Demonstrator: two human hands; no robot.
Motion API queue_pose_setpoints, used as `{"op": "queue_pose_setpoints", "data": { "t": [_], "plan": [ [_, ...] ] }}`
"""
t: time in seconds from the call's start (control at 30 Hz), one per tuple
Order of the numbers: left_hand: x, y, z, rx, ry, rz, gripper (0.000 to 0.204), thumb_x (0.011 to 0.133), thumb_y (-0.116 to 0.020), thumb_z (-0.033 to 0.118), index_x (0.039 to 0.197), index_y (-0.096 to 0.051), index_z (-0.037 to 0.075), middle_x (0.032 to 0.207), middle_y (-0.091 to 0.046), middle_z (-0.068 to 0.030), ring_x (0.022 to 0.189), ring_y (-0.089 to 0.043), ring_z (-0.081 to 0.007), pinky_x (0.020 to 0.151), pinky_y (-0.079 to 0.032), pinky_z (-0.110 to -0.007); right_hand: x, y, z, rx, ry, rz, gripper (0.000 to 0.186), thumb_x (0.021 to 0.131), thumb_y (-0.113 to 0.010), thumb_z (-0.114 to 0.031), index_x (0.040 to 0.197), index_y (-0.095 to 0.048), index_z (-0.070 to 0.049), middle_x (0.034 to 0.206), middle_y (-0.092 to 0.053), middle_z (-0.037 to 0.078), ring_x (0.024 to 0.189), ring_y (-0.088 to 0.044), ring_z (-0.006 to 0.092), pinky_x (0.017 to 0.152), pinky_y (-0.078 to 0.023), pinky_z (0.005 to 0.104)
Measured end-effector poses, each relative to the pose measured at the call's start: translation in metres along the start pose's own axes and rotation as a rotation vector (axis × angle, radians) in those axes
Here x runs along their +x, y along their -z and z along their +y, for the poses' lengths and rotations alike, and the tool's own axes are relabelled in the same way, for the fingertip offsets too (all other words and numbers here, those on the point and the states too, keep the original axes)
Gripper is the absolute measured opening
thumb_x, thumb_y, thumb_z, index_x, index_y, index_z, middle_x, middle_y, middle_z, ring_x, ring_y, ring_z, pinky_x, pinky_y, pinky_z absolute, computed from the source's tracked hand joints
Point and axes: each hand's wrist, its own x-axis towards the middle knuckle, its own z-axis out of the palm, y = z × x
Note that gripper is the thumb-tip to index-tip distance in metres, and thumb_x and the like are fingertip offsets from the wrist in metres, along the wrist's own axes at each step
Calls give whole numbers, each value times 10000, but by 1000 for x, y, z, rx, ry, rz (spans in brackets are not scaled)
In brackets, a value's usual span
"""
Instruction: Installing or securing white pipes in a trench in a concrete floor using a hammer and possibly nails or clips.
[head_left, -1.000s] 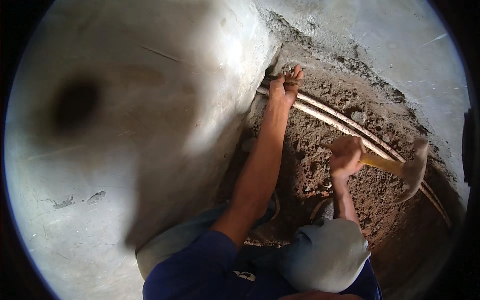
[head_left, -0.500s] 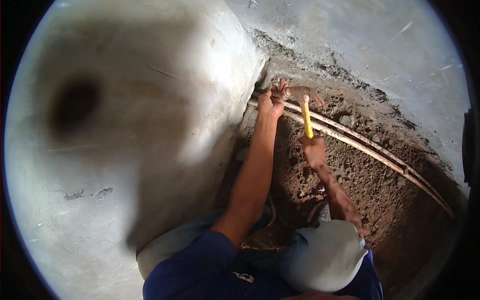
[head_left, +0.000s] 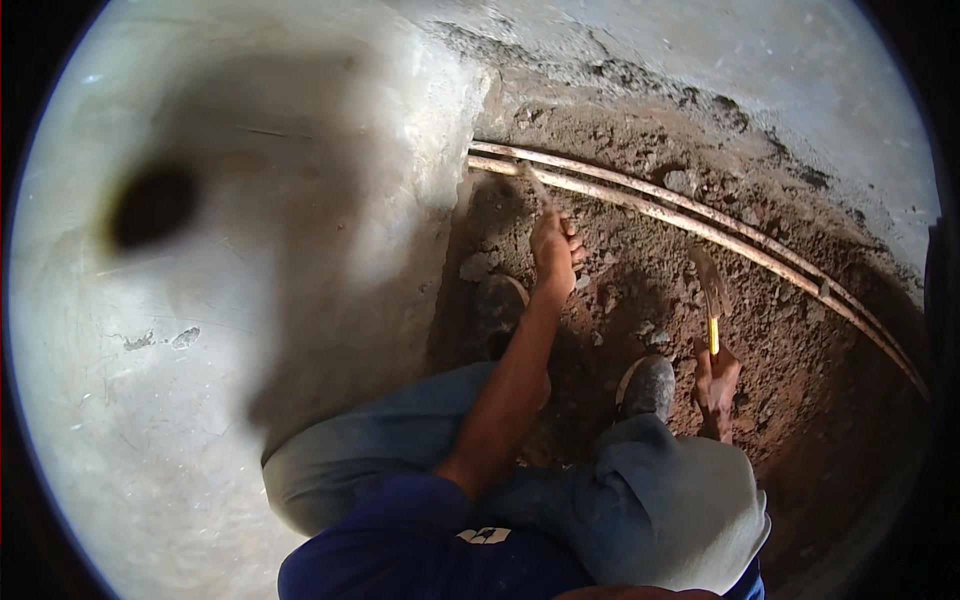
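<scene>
Fingers of my left hand point(head_left: 553, 252) are curled closed around a thin rod point(head_left: 537, 187), whose far end sits at the lower of 2 pipes point(head_left: 640, 205); I can't tell whether it touches. My right hand point(head_left: 717, 378) is wrapped around the yellow handle point(head_left: 713, 336) of a hammer point(head_left: 709, 285), its head pointing away from me over the dirt point(head_left: 770, 355), well apart from the rod. I'd judge the rod stiff, fairly light and hard to break, best held along its middle with both ends clear. The hammer is likely heavy at the head, so low on the handle is the place to grip; dust could make either slip a little. Farther out, the pipes run side by side past a stone point(head_left: 683, 182), my 2 shoes point(head_left: 648, 388) rest on the dirt, and a pale wall point(head_left: 330, 105) stands on my left.
</scene>
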Motion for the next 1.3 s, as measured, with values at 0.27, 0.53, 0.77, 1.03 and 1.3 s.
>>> {"op": "queue_pose_setpoints", "data": {
  "t": [0.27,0.53,0.77,1.03,1.3],
  "plan": [
    [21,26,20,0,-38,96,252,968,-352,301,840,-436,100,647,-391,16,475,-312,-87,386,-255,-237,-26,3,23,36,-104,-79,255,850,-595,-208,816,-604,44,525,-467,44,465,-393,116,419,-322,306],
    [132,10,74,-671,174,123,252,940,-363,241,742,-414,93,602,-372,15,449,-294,-81,339,-234,-201,4,-17,2,130,79,-106,265,855,-582,-218,813,-624,39,500,-448,29,450,-384,108,407,-301,305],
    [104,27,49,5,85,108,314,952,-401,340,723,-419,125,558,-340,47,400,-256,-70,337,-214,-222,16,-23,-3,91,117,-102,306,856,-591,-263,809,-630,37,491,-443,38,437,-395,116,405,-317,323],
    [31,37,-8,95,-166,235,338,950,-398,391,824,-461,83,600,-379,27,419,-309,-84,344,-249,-237,4,-19,2,75,-30,-168,429,856,-588,-384,690,-552,10,525,-415,2,484,-337,110,438,-281,309],
    [77,-38,9,-29,151,354,519,941,-289,506,845,-480,33,544,-329,28,391,-231,-86,330,-204,-248,-6,-12,19,4,-45,-152,367,868,-595,-310,752,-591,39,519,-431,33,480,-369,100,424,-312,312]
  ]
}}
